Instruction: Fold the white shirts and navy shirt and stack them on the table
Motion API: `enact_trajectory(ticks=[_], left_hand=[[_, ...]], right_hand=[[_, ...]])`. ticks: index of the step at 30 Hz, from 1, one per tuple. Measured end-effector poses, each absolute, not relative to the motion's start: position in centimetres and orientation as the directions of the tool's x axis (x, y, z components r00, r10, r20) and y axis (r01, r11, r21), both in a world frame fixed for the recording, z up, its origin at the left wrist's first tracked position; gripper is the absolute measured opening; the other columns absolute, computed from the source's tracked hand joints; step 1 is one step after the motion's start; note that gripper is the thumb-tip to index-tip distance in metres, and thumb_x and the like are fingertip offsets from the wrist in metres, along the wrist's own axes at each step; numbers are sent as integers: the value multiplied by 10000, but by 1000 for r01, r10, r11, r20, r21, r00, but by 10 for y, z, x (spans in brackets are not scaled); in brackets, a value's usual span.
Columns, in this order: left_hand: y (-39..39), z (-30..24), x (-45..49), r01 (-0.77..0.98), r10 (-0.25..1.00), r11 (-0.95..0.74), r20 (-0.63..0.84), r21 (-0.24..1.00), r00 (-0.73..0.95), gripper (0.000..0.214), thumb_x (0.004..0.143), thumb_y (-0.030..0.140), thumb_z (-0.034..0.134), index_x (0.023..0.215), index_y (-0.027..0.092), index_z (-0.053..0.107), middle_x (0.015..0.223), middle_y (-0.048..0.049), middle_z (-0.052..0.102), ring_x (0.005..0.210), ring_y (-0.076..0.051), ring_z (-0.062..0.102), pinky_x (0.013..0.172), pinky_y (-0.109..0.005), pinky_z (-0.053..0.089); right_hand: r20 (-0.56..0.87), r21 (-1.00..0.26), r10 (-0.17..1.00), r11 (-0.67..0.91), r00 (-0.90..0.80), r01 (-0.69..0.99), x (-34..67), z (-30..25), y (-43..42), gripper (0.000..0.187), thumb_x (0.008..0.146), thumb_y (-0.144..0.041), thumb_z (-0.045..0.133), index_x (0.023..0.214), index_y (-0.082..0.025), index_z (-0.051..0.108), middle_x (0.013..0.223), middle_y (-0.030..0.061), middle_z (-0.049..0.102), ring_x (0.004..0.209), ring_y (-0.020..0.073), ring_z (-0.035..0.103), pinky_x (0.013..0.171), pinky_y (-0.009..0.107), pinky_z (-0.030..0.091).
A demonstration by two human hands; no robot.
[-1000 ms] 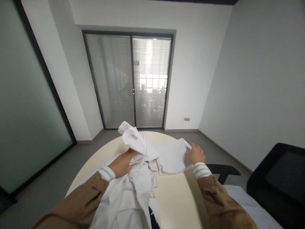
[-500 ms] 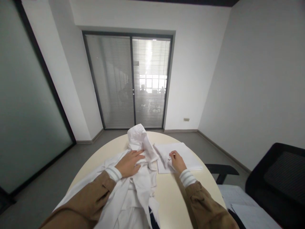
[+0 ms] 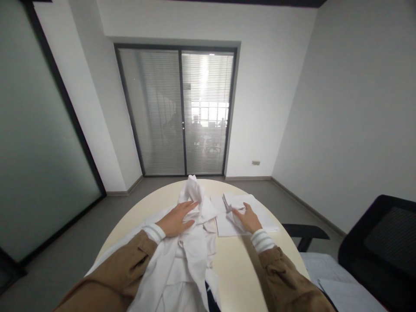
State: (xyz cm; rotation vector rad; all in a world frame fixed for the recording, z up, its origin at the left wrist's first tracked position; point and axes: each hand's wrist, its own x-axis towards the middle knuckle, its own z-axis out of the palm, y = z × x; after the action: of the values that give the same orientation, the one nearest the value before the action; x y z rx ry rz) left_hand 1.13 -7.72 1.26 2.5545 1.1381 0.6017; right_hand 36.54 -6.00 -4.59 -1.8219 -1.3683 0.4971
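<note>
A crumpled white garment [image 3: 182, 264] covers the left and front of the round table, with a raised fold of it standing near the far edge. My left hand [image 3: 177, 219] rests on the garment, fingers stretched out and thumb apart. To the right lies a flat white folded piece [image 3: 224, 227], cloth or paper, I cannot tell which. Over it my right hand [image 3: 248, 218] has thumb and fingers apart, touching or just beside a creased, raised white flap [image 3: 230, 203]. A dark blue part with white marks [image 3: 212, 299] shows at the garment's front.
The pale round table [image 3: 240, 277] has a curved edge on both sides. At the right stands a black mesh chair [image 3: 380, 242] with white sheets [image 3: 344, 286] on its seat. A glass door with blinds [image 3: 175, 112] is set in the far wall.
My right hand has gone from a closed pinch to fingers apart and shifted slightly right. The white flap by it stands more upright. The garment's raised fold has sunk and narrowed under my left hand.
</note>
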Motion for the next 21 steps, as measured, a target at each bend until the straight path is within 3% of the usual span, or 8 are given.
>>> enact_trajectory(ticks=[3,7,10,13,15,18,21], left_hand=[[-83,19,10,628,760,-647,303,432,575,611,929,447,536,1488,237,407,1565,-109,359,1430,-285,341,1190,-476,273],[-88,29,2,579,759,-643,319,502,567,673,928,469,543,1513,201,348,1559,-131,361,1436,-282,330,1206,-472,234],[-93,37,-1,482,752,-632,328,607,572,974,818,533,685,1569,193,168,1610,-149,245,1467,-325,257,1211,-504,192],[-104,47,3,343,705,-639,345,688,620,1203,683,601,785,1577,188,95,1621,-156,209,1467,-369,237,1206,-523,185],[-117,56,12,283,671,-635,332,719,662,1133,666,618,786,1552,192,223,1573,-140,340,1428,-386,319,1191,-522,237],[-139,69,29,212,632,-593,285,777,721,836,732,603,726,1435,232,466,1436,-68,545,1354,-364,444,1147,-483,344],[-160,83,31,175,591,-562,244,808,769,697,798,570,664,1381,207,543,1373,-62,604,1306,-342,503,1111,-460,398]], right_hand=[[142,-767,946,-80,290,637,355,-31,-59,356,810,-367,557,1055,-133,665,1104,159,704,1091,307,633,964,399,451],[266,-829,932,91,246,552,352,26,-74,340,882,-391,493,1041,-146,667,1085,121,717,1077,283,633,957,404,466],[311,-941,949,300,47,156,346,89,-107,349,856,-459,603,1036,-173,690,967,82,750,967,270,681,857,380,534],[423,-890,898,387,-119,-241,324,149,-147,369,867,-482,628,1099,-202,685,986,63,756,957,246,701,844,369,563],[511,-809,844,408,-163,-423,301,181,-168,384,896,-503,593,1137,-215,672,1032,58,751,1037,243,687,905,393,558],[590,-697,789,389,-173,-602,267,211,-181,352,947,-472,523,1157,-224,659,1142,43,724,1179,219,626,1006,407,519],[631,-607,767,396,-115,-689,249,216,-172,340,942,-459,534,1161,-227,650,1183,37,708,1236,210,587,1027,384,517]])
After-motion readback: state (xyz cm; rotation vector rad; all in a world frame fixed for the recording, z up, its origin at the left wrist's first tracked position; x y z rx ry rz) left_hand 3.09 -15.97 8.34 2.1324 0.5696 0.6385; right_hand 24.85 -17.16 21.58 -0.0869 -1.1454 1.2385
